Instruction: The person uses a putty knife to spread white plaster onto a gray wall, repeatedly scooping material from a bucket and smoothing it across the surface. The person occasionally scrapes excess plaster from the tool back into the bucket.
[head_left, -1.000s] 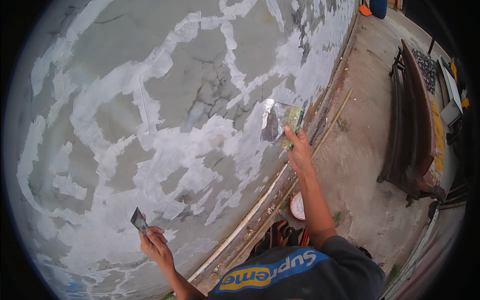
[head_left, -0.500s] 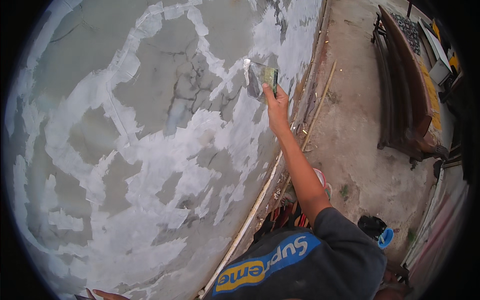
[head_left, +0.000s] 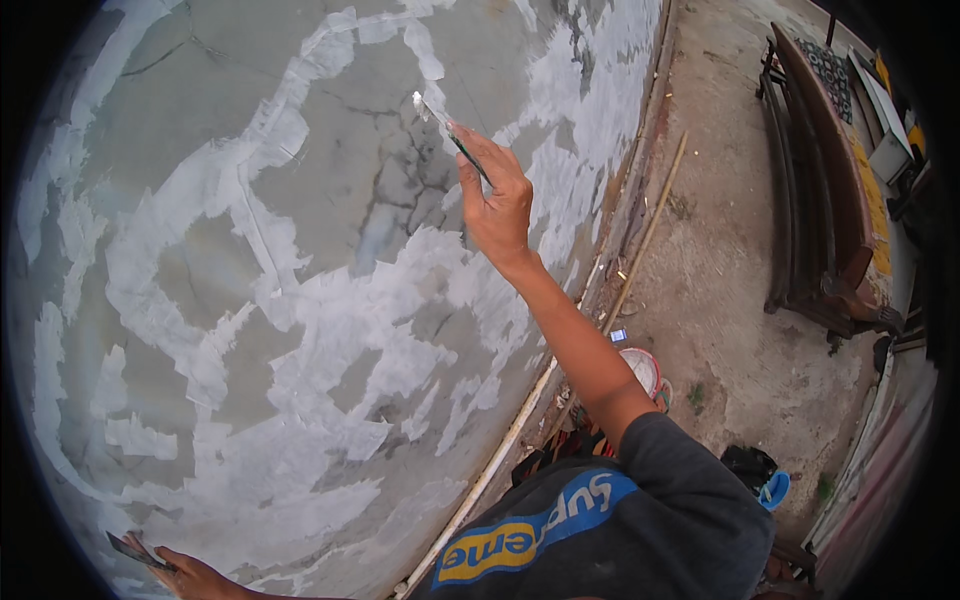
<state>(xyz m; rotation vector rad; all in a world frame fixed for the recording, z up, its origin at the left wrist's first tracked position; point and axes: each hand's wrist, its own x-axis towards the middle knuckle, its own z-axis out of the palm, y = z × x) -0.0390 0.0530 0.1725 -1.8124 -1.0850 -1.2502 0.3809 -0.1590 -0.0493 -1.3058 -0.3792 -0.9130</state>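
Observation:
My right hand (head_left: 498, 205) grips a putty knife (head_left: 450, 135) seen nearly edge-on, with a white dab of putty (head_left: 418, 100) on its far end. It is raised at a cracked grey part of the wall (head_left: 330, 170), near white patched streaks; whether the blade touches the wall is unclear. Low at the left, my left hand (head_left: 178, 568) holds a small dark scraper (head_left: 130, 548) against or close to the patched wall.
A wooden bench (head_left: 835, 190) with stacked boards stands at the right. A long pole (head_left: 650, 225) and white pipe (head_left: 500, 445) run along the wall's foot. A red-rimmed bucket (head_left: 645, 365), black bag (head_left: 745, 462) and blue container (head_left: 775, 488) sit on the concrete ground.
My right hand has moved up and left across the wall, turning the putty knife edge-on. My left hand dropped toward the lower left, then rose slightly back into view.

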